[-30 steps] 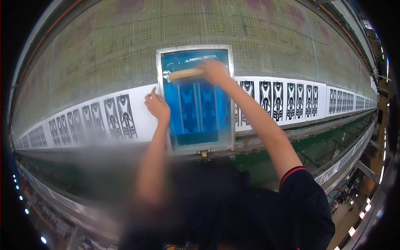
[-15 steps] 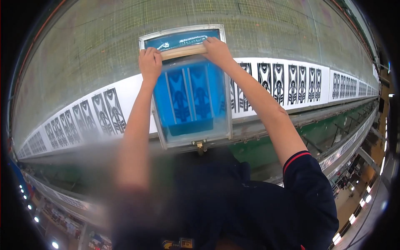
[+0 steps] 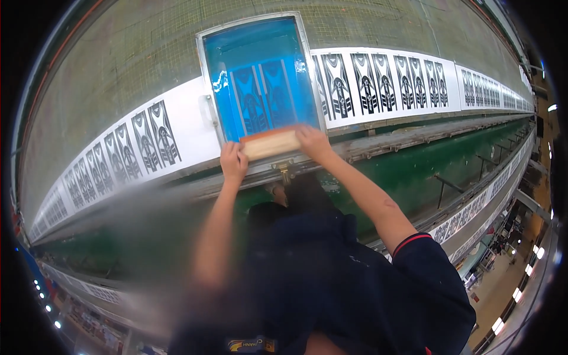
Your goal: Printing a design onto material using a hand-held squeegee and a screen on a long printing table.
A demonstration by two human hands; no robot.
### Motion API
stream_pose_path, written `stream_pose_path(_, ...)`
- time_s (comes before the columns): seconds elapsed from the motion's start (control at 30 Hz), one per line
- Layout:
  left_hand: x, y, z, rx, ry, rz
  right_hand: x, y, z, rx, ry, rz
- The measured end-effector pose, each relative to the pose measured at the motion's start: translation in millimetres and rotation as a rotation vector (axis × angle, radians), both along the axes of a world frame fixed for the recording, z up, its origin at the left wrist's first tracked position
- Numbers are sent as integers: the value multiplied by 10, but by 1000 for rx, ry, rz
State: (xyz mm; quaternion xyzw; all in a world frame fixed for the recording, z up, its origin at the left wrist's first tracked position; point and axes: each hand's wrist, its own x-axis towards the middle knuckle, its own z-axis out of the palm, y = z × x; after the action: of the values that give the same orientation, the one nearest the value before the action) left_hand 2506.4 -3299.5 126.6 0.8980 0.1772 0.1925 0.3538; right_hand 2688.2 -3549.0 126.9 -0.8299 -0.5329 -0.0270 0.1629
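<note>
A wooden squeegee (image 3: 272,145) with an orange blade edge lies across the near end of a blue printing screen (image 3: 251,46). My left hand (image 3: 235,163) is closed round its left end, and my right hand (image 3: 312,142) grips the right end. The screen sits in a pale metal frame (image 3: 303,44) on the long table. Two dark upright patterns show through the blue mesh. A brass-coloured clamp (image 3: 284,170) is at the middle of the frame's near edge, just below the squeegee.
White sheets with black printed patterns run along the table to the left (image 3: 142,139) and right (image 3: 378,80) of the frame. A metal rail (image 3: 367,147) follows the table's near edge. Beyond the screen stretches a grey-green tabletop (image 3: 142,56). A second row of printed sheets (image 3: 467,219) is at lower right.
Both hands have drawn the squeegee from the far end of the screen to its near end. The view has shifted, so the frame appears higher.
</note>
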Motion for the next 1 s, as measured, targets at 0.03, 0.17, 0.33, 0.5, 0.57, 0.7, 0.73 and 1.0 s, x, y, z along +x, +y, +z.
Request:
stream_pose_path(0.03,-136,-62,15,8,26,-9,-140,-78,40,5,-4,3)
stream_pose_path(0.17,-260,-110,150,64,100,-109,-148,-223,216,-223,178,128)
stream_pose_path(0.33,599,474,213,154,129,-85,926,576,166,-243,38,253)
stream_pose_path(0.5,2152,1636,83,249,52,133,2521,1971,121,-159,-97,219)
stream_pose_path(0.57,2678,1767,53,258,35,149,2970,2051,20,-83,-65,183)
stream_pose_path(0.7,2663,1832,-149,270,-27,227,2822,2115,-67,-11,-7,157)
stream_pose_path(0.73,2539,1747,-217,204,-108,199,2697,2030,-89,-45,2,112)
stream_pose_path(1.0,911,537,-161,-34,10,92,952,648,-80,-23,40,104)
